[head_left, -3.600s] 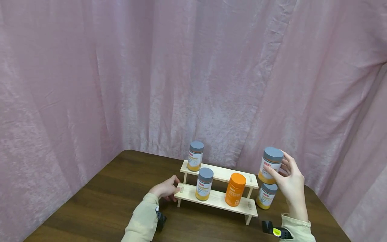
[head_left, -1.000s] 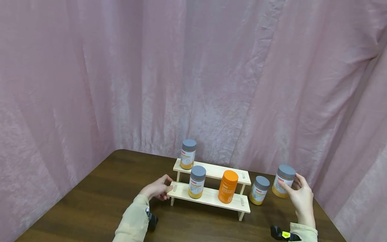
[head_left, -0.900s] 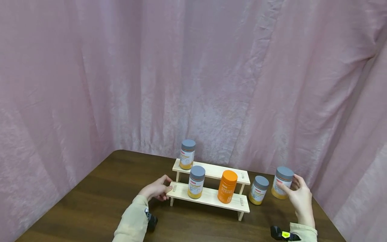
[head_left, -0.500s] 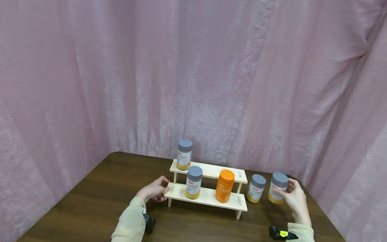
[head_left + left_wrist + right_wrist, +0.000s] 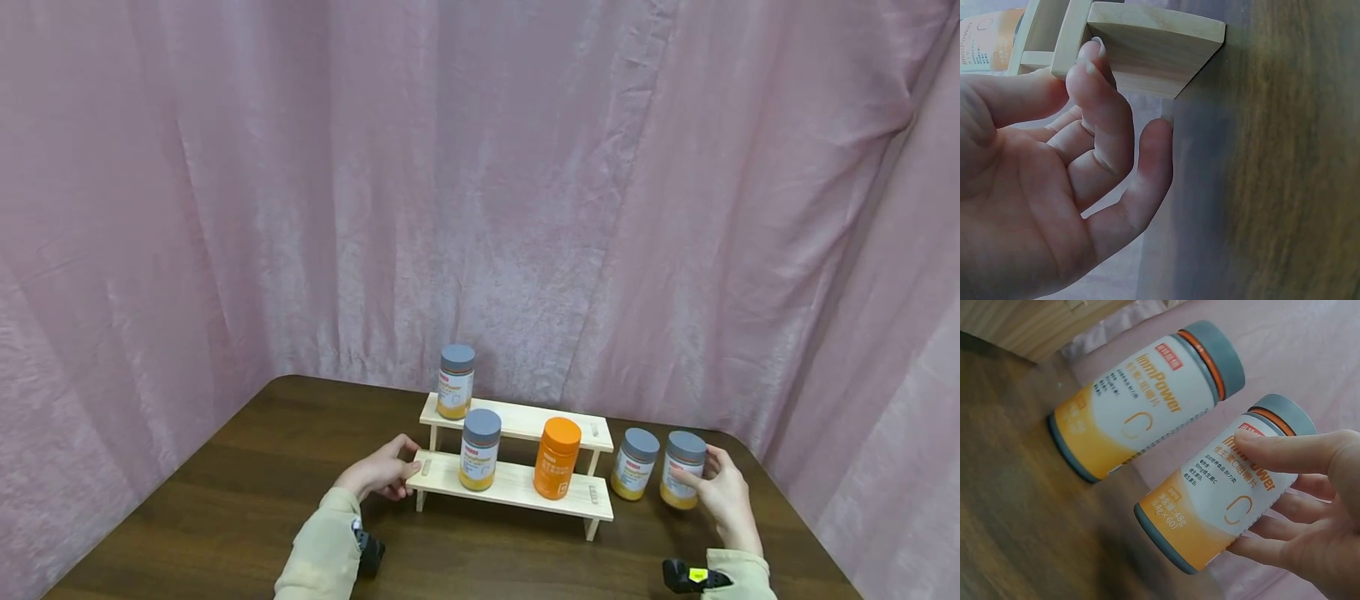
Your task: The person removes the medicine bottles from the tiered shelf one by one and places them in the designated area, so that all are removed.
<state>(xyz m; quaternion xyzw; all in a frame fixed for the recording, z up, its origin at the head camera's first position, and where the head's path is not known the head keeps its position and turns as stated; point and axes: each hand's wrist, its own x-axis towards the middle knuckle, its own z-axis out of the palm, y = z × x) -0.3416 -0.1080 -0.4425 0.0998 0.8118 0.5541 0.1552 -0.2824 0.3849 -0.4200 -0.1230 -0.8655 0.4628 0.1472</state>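
Head view: a pink curtain [image 5: 480, 208] is hanging behind both hands, a dark table [image 5: 225, 517] is lying beneath them, and a two-tier wooden rack [image 5: 517, 485] is standing between them. The left hand [image 5: 381, 472] is pinching the rack's nearest end between thumb and bent fingers. The right hand [image 5: 722, 492] is curling round a grey-capped jar [image 5: 683, 471]; whether its base is touching the table is not showing clearly. Just inward of that hand, a matching jar [image 5: 635, 471] is standing on the table. Nearer the left hand, the rack is bearing an upper jar [image 5: 453, 396], a lower jar [image 5: 477, 458] and, further rightward, an orange jar [image 5: 555, 467]. Closed caps are hiding all contents.
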